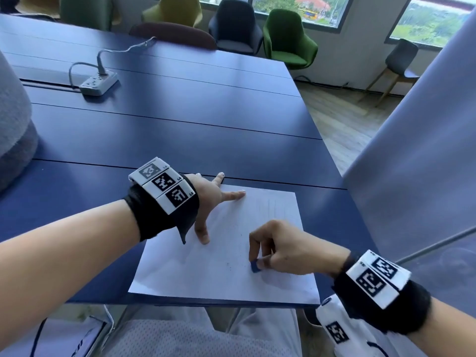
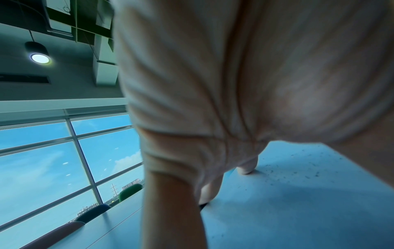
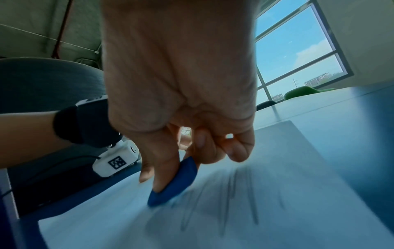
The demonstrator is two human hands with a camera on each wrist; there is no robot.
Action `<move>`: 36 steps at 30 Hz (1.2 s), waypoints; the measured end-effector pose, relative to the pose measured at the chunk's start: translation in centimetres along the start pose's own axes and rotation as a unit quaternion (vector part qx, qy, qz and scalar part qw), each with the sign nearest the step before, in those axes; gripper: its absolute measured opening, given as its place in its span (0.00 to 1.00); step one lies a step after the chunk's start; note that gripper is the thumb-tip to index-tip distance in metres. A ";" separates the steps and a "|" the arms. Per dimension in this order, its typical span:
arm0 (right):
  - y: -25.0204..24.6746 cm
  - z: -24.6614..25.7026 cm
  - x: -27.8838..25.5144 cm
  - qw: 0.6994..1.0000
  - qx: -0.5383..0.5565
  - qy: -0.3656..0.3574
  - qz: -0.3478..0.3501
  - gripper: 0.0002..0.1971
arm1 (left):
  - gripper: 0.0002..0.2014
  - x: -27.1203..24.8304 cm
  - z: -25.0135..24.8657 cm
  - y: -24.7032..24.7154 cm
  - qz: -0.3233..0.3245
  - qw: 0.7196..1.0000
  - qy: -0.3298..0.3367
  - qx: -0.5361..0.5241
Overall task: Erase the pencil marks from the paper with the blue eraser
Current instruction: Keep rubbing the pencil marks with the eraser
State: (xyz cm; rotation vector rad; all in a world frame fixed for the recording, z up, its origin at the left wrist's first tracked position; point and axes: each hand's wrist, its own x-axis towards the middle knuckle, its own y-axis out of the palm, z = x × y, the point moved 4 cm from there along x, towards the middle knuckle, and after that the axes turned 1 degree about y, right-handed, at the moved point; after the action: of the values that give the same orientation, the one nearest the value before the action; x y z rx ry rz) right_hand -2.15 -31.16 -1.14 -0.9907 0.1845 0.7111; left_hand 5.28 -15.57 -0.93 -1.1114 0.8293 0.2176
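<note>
A white sheet of paper (image 1: pixel 221 266) lies at the near edge of the blue table (image 1: pixel 180 119). My left hand (image 1: pixel 213 202) rests flat on the paper's upper left part, fingers spread and straight. My right hand (image 1: pixel 273 251) pinches the blue eraser (image 1: pixel 255 266) between thumb and fingers, its lower end touching the paper near the middle right. In the right wrist view the blue eraser (image 3: pixel 175 183) sits on the paper beside blurred pencil marks (image 3: pixel 230 202). Eraser crumbs (image 2: pixel 298 175) speckle the sheet in the left wrist view, beyond my left fingertips (image 2: pixel 247 168).
A grey power strip (image 1: pixel 99 83) with its cable lies far back on the left of the table. Chairs (image 1: pixel 288 37) stand beyond the far edge. A grey padded seat back (image 1: pixel 13 124) is at the left, a pale panel (image 1: pixel 417 150) at the right.
</note>
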 end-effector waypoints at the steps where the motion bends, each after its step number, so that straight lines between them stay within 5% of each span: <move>1: -0.2 0.0 0.1 1.000 -0.002 0.002 0.002 0.04 | 0.68 0.0 0.0 0.0 0.000 1.000 0.000 0.002; 5: -0.5 -0.2 0.5 0.995 0.029 -0.004 -0.094 0.06 | 0.68 0.0 -0.1 0.0 0.000 1.000 -0.002 0.004; 11: 0.3 0.0 -0.8 0.999 -0.017 -0.002 0.029 0.05 | 0.68 0.0 -0.1 0.1 0.000 1.000 -0.003 0.002; 18: -2.4 -0.2 2.7 0.995 0.034 0.011 -0.090 0.08 | 0.69 0.3 -0.1 0.1 0.001 1.000 0.000 0.002; 24: -0.8 -0.4 0.1 0.997 -0.020 0.011 0.078 0.08 | 0.69 0.3 -0.1 0.1 -0.006 1.000 0.004 0.001; 31: -5.6 -2.7 5.9 0.974 0.071 0.042 -0.210 0.05 | 0.69 0.4 0.1 0.3 0.003 1.000 0.005 -0.015; 36: -3.8 -2.1 3.7 0.998 0.011 0.023 -0.053 0.06 | 0.69 0.8 0.2 0.4 0.000 1.000 0.002 -0.012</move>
State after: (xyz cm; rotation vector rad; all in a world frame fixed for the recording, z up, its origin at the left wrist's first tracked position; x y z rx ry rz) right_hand 3.40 -32.46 -1.36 -0.9885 0.1777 0.5885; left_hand 5.69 -15.37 -1.69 -1.1337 0.8333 0.2255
